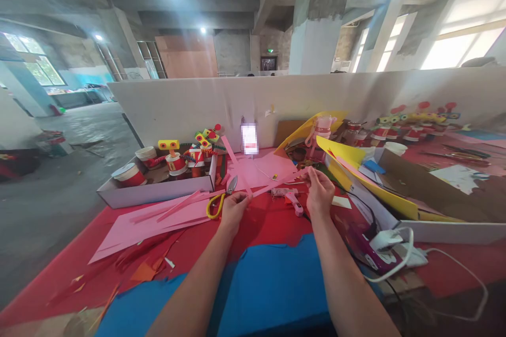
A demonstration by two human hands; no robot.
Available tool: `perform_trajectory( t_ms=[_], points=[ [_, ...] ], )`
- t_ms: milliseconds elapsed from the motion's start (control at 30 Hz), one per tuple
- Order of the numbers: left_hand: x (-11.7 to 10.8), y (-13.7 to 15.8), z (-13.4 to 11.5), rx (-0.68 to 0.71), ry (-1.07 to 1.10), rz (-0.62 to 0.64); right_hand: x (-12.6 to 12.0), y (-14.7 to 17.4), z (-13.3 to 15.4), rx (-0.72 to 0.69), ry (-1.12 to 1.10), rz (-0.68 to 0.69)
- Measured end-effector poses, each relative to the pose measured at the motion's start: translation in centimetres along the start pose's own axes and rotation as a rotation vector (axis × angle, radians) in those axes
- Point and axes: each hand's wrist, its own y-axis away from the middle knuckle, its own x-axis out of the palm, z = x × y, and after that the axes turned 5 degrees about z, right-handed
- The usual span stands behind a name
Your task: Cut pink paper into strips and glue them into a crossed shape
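Note:
A pink paper strip (276, 182) stretches between my two hands above the red-covered table (256, 226). My left hand (236, 209) pinches one end, where a second pink strip (240, 171) slants up and away. The other end is pinched between the fingers of my right hand (320, 192). Scissors with yellow handles (214, 206) lie just left of my left hand. Below the stretched strip rests a pink glue gun (293, 201). Pink paper sheets (130, 226) and cut strips lie to the left, and another pink sheet (263, 166) lies behind my hands.
At the left, a shallow box (158, 195) holds paper-cup figures (176, 163). On the right stand yellow sheets (356, 179), a cardboard box (443, 231) and a purple power strip (379, 255) with white plugs. A lit phone-like screen (249, 138) leans against the white partition (190, 105).

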Motion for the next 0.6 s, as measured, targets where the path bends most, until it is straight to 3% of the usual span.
perform_trajectory(
  t_ms=[100,267,333,600],
  points=[
    [-0.2,-0.1,0.1,-0.022,0.098,-0.005,0.6,1.1,-0.3,0.036,-0.115,0.073],
    [0.2,0.2,-0.1,-0.087,0.253,0.041,2.2,5.1,-3.7,0.450,0.051,0.480],
    [0.4,0.4,-0.2,-0.106,0.252,0.066,2.7,6.6,-4.8,0.531,0.084,0.595],
    [0.7,0.3,0.4,-0.122,0.199,0.092,3.0,8.1,-5.2,0.622,0.027,0.617]
  ],
)
